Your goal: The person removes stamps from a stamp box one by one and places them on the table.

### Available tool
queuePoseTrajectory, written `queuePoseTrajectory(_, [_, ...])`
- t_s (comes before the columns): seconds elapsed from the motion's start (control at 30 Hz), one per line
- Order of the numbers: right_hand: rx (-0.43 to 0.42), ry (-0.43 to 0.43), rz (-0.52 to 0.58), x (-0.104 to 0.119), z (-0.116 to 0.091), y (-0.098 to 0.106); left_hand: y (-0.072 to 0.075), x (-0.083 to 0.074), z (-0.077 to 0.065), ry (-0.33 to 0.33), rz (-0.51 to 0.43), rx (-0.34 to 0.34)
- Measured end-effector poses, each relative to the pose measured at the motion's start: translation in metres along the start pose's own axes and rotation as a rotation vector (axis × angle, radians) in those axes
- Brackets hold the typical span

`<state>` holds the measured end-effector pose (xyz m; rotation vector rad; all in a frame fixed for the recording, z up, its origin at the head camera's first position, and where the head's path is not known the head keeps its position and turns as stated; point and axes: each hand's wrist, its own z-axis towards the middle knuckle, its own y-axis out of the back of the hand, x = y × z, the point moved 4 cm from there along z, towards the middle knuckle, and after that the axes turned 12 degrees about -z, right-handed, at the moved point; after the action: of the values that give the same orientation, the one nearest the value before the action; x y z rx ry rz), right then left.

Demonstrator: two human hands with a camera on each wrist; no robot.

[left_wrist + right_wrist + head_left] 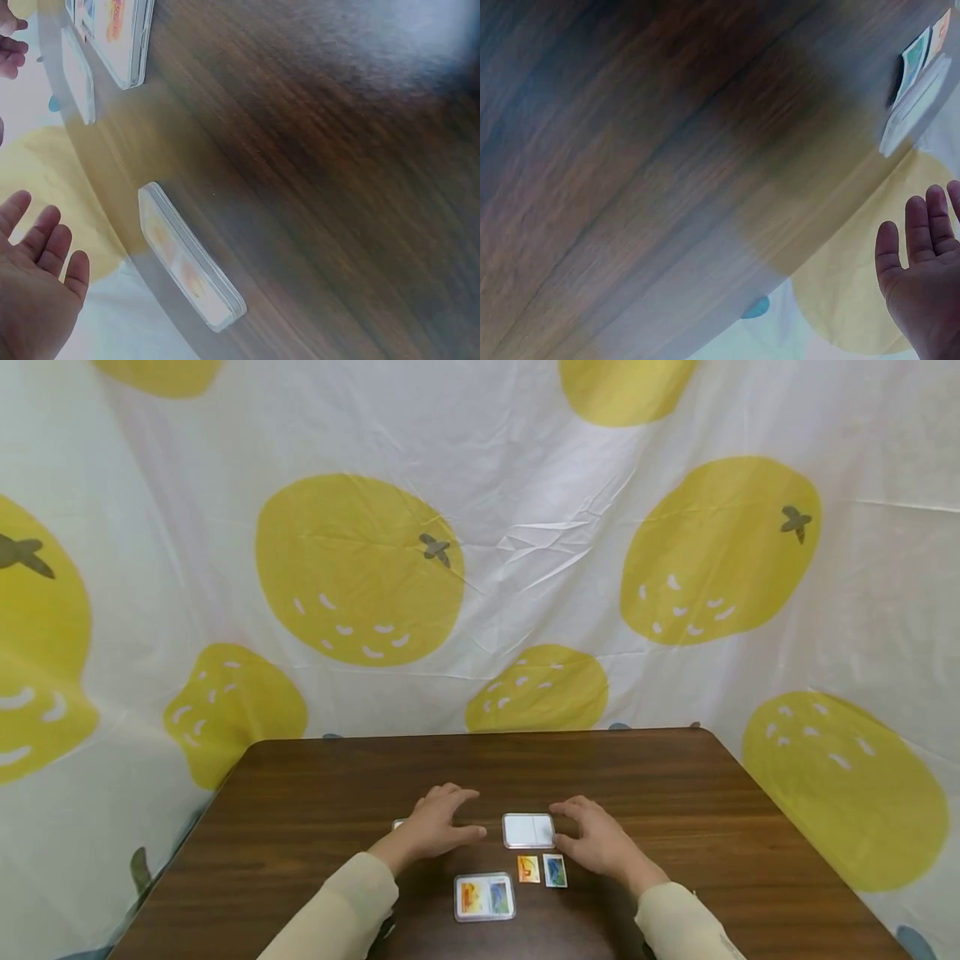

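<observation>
A clear-edged flat case (528, 831) with a white, divided inside lies between my hands. My right hand (592, 842) hovers at its right side, fingers loosely bent and nothing held. To its left is my left hand (433, 827), thumb and fingers spread apart, holding nothing. Just in front of the case lie two small stamp-like pictures: an orange one (528, 869) and a blue-green one (555, 871). Nearer me sits a clear case with two pictures (484, 897) inside. Another picture-filled case (191, 259) shows in the left wrist view; my left hand mostly hides it in the head view.
Everything lies flat on a dark wood-grain table (675, 793). Behind its far edge hangs a white curtain (525, 577) printed with large yellow fruit. Pale sleeves (337, 906) cover both forearms.
</observation>
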<state>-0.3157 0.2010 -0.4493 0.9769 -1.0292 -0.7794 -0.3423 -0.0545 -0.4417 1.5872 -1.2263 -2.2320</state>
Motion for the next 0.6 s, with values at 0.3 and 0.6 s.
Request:
queuePoseTrajectory(0.3, [-0.017,0.095,-0.005,0.018,0.001,-0.004,0.004,0.008,-0.012,0.003,-0.011,-0.030])
queuePoseTrajectory(0.6, [0.008,0.133,0.041,0.029,0.002,-0.007,0.009,0.012,-0.025,-0.008,-0.040,-0.042])
